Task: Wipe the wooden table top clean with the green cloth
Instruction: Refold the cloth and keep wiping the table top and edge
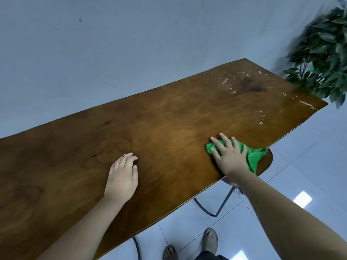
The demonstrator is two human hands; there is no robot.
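A person is leaning over a long wooden counter [169, 113], seen from above. Their right hand [230, 158] is pressing flat on a crumpled green cloth [253, 156], its fingers [225, 138] straight and spread wide, gripping nothing. The cloth is lying at the counter's near edge, toward its right end. The left hand [122, 177] is resting on bare wood well apart from the cloth, fingers relaxed and slightly bent, holding nothing. Pale specks [225, 81] are dotting the far right end. A leafy plant [323, 53] is standing just beyond that end, and a wooden stool seat [264, 162] is showing below the cloth.
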